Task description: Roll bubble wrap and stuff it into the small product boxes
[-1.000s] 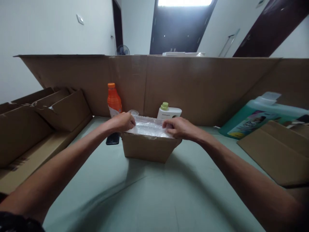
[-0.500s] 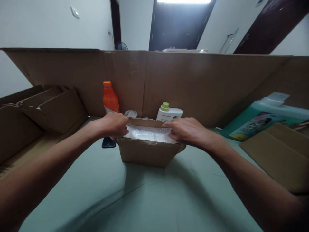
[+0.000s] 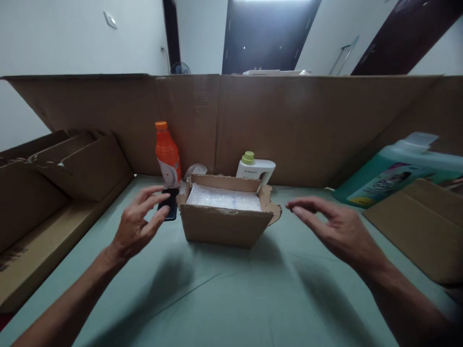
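Observation:
A small open cardboard box (image 3: 219,226) stands on the pale green table surface (image 3: 231,299). Clear bubble wrap (image 3: 224,197) fills it almost to the rim, and its side flaps stick outward. To the left of the box hovers my left hand (image 3: 139,217), fingers apart and holding nothing. A dark phone (image 3: 169,205) lies just beyond its fingertips, partly covered by them. On the other side, my right hand (image 3: 334,224) is off the box too, empty, with thumb and fingers parted.
Behind the box stand an orange bottle (image 3: 168,154) and a white bottle with a green cap (image 3: 255,166). A teal jug (image 3: 390,168) leans at the right near a cardboard piece (image 3: 415,226). Cardboard boxes (image 3: 97,168) sit left; a tall cardboard wall (image 3: 289,130) closes the back.
Both hands have let go of the box's upper ends and moved outward, left and right. The side flaps and the phone now show more fully.

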### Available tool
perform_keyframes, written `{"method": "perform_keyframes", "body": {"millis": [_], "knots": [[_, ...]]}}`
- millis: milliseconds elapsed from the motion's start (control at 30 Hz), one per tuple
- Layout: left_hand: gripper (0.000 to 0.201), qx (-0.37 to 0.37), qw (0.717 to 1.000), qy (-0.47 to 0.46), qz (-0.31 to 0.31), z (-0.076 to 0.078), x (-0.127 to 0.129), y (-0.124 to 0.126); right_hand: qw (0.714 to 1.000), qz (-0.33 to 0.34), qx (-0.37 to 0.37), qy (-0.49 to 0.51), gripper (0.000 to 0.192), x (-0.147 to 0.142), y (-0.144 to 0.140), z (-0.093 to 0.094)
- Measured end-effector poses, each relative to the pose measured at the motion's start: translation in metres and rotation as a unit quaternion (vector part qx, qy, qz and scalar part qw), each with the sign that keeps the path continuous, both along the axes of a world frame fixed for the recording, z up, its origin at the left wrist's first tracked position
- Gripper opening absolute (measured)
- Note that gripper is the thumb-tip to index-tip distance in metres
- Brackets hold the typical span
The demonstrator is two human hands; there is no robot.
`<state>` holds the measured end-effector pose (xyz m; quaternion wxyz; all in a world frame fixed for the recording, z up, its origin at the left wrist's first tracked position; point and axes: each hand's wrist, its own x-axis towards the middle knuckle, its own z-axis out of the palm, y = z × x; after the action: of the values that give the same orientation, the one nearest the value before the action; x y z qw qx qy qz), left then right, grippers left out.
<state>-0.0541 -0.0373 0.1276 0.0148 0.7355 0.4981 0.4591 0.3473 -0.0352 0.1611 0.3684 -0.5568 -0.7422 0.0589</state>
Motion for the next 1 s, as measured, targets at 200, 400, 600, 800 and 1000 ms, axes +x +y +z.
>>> {"method": "perform_keyframes", "body": {"millis": [200, 400, 600, 800, 1000], "knots": [[0.068, -0.152, 0.966, -0.209, -0.023, -0.07, 0.008, -0.003, 0.988, 0.003, -0.147, 0.055, 0.063, 0.007, -0.016, -0.073], [0.073, -0.243, 0.893, -0.346, -0.155, -0.076, 0.067, 0.025, 0.976, 0.049, -0.168, 0.132, 0.06, -0.033, 0.006, -0.097], [0.075, -0.256, 0.887, -0.379, -0.064, -0.099, 0.051, -0.056, 0.977, -0.006, -0.135, 0.162, 0.044, -0.068, -0.042, -0.113], [0.064, -0.178, 0.897, -0.392, 0.1, -0.09, -0.027, -0.116, 0.962, 0.154, -0.117, 0.194, 0.054, -0.146, -0.06, -0.094], [0.07, -0.211, 0.881, -0.417, -0.071, -0.069, 0.042, -0.077, 0.974, 0.008, -0.124, 0.188, 0.041, -0.093, -0.075, -0.097]]}}
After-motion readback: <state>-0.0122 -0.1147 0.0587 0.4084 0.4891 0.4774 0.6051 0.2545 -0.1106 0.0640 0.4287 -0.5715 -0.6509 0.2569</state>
